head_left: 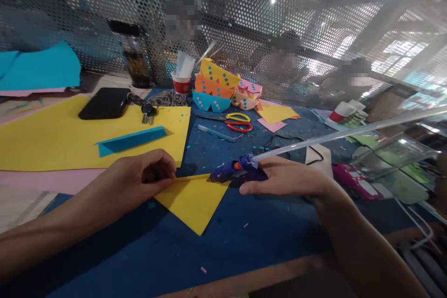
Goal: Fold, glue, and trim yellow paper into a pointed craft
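Observation:
My left hand (pixel 150 174) is closed in a pinch on the left end of a folded yellow paper triangle (pixel 197 202), which lies over the blue table. My right hand (pixel 286 177) grips a dark blue glue gun (pixel 240 171), its fingers mostly hidden behind the palm. The gun's nozzle meets the paper's folded top edge near its right end. A long clear glue stick (pixel 335 136) sticks out of the gun's back toward the upper right. Left of the paper, a folded blue paper strip (pixel 132 141) rests on a large yellow sheet (pixel 52 139).
Beyond my hands lie scissors (pixel 239 122) and a blue pen (pixel 216 133). Decorated paper crowns (pixel 214 86) stand by a red-and-white cup (pixel 181 84). A black phone (pixel 104 103), keys (pixel 148 112) and a jar (pixel 136 58) are left. A perforated metal screen (pixel 230 18) rises behind.

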Demonstrator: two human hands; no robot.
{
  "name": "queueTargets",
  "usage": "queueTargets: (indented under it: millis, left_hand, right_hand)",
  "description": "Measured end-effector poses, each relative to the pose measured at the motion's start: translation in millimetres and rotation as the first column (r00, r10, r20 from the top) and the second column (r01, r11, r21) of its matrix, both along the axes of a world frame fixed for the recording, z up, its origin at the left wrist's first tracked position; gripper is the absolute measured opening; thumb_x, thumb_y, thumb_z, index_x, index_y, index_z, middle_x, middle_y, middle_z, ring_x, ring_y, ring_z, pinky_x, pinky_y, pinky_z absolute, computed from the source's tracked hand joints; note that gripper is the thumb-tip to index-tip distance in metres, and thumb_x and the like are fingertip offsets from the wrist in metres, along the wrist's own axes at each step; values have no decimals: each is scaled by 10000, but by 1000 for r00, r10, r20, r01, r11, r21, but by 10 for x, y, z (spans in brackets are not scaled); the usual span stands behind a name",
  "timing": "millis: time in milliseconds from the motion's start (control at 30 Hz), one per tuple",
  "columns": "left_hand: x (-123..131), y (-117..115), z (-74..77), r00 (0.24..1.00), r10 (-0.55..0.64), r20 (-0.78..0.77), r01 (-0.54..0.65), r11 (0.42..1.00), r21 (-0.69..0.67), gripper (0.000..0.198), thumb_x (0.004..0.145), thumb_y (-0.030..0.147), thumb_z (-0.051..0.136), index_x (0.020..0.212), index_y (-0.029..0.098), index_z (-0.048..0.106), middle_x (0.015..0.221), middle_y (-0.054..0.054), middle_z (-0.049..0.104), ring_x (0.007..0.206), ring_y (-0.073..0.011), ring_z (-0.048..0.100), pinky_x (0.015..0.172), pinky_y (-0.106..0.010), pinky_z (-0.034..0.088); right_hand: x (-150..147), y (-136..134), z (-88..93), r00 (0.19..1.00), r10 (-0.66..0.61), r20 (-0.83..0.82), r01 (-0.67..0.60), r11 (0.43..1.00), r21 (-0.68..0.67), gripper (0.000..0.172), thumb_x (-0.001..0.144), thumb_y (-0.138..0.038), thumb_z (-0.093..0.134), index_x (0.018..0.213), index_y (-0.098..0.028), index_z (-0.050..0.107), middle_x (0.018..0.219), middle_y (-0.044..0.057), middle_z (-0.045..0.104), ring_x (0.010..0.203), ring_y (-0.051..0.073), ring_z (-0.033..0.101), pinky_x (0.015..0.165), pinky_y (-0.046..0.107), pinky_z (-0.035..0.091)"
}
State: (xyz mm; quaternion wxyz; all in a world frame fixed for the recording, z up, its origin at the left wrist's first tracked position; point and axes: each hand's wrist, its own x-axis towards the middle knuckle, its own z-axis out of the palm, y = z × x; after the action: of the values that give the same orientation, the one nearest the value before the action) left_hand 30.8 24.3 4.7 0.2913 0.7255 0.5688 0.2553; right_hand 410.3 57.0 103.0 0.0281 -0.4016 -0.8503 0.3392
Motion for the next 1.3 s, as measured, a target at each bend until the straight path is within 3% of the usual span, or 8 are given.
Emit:
queueTargets:
  millis: [167,400,533,700,833,1033,1133,1300]
  left_hand:
    - [25,-10,46,1000,-1,-12,1,1000,-17,376,898,607,673,1007,256,748,906,-35,823,776,-233,743,701,-364,561]
    - [64,-38,116,999,-19,-40,19,1000,-4,334,934,552,652,1024,244,747,886,-16,812,746,-199,701,695,-338,542]
    - [60,-33,78,1000,4,-31,-3,1000,10,300,934,527,656,1004,248,742,844,0,782,724,-187,669,659,-314,514]
    - [54,-9,15,1000,17,11,-17,1000,12,322,890,576,709,975,267,744,818,-14,777,705,-205,683,629,-317,503]
    - [71,-11,6,999,30,32,-31,999,25,292,866,553,725,949,274,750,782,-9,765,662,-198,651,609,-315,484]
    - [64,-11,-28,998,34,49,-36,998,44,270,868,529,730,949,274,760,784,-8,771,654,-187,631,607,-308,484]
    - [63,-7,-35,998,30,55,-33,998,55,267,867,532,720,929,274,753,771,-7,764,641,-183,620,596,-305,476]
    - [72,-3,-25,998,33,56,-35,999,35,298,861,562,725,930,272,752,762,-4,752,653,-189,633,607,-302,500]
  right_hand:
    - [-23,0,-1,1000,-3,31,6,996,-84,551,1034,-763,829,1253,-268,932,1179,26,917,1145,328,831,1098,412,652]
    - [-147,-99,-55,994,-18,-106,7,994,-106,547,1050,-643,883,1504,-339,883,1332,1,918,1235,321,832,1163,404,637]
    - [-231,-156,-110,992,-20,-125,6,993,-114,497,1060,-614,888,1491,-365,896,1303,-8,925,1227,319,839,1169,402,636]
    - [-283,-181,-207,994,-36,-100,25,994,-108,601,1089,-627,850,1630,-369,810,1369,7,916,1248,334,835,1157,433,631]
    - [-314,-180,-252,997,-38,-65,30,994,-109,558,1104,-642,820,1575,-343,835,1403,22,902,1262,338,822,1072,407,624]
    - [-397,-202,-219,998,-30,-62,26,998,-58,442,1089,-639,840,1349,-289,913,1125,17,894,990,272,775,870,347,592]
    - [-431,-226,-185,996,-43,-75,38,997,-67,401,1083,-605,859,1319,-286,918,1076,14,878,979,262,758,889,344,601]
    - [-403,-213,-181,993,-62,-96,49,989,-140,502,1046,-639,891,1411,-293,896,1234,31,892,1135,302,790,1023,399,636]
